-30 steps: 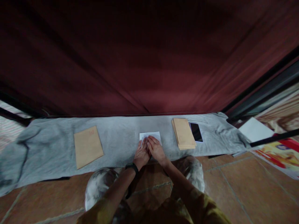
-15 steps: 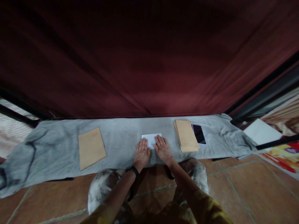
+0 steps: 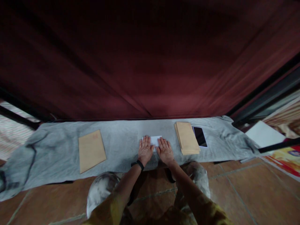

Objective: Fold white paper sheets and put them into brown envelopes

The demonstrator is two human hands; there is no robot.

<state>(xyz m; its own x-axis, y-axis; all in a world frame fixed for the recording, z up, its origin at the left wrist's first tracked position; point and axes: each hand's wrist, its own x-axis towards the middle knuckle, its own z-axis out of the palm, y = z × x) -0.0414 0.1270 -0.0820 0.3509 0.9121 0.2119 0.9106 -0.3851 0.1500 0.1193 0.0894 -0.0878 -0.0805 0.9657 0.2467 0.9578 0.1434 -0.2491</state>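
Note:
A small white sheet of paper (image 3: 155, 140), perhaps folded, lies on the grey cloth (image 3: 124, 134) in front of me. My left hand (image 3: 145, 151) rests flat over its left part, fingers stretched forward. Flat at its right side lies my right hand (image 3: 165, 152), fingers extended and its thumb near the left thumb. Both hands hide part of the paper. To the right is a stack of brown envelopes (image 3: 187, 137). A single brown envelope (image 3: 92, 151) lies apart on the left.
A phone (image 3: 200, 136) lies just right of the envelope stack. Behind the cloth-covered strip hangs a dark red cloth (image 3: 154, 78). A white sheet (image 3: 265, 134) and a colourful printed sheet (image 3: 287, 157) are at the far right. Below is the tiled floor (image 3: 246, 184).
My left hand has slid forward and right, covering more of the white paper. My right hand has shifted slightly to the right. The envelopes stay in place.

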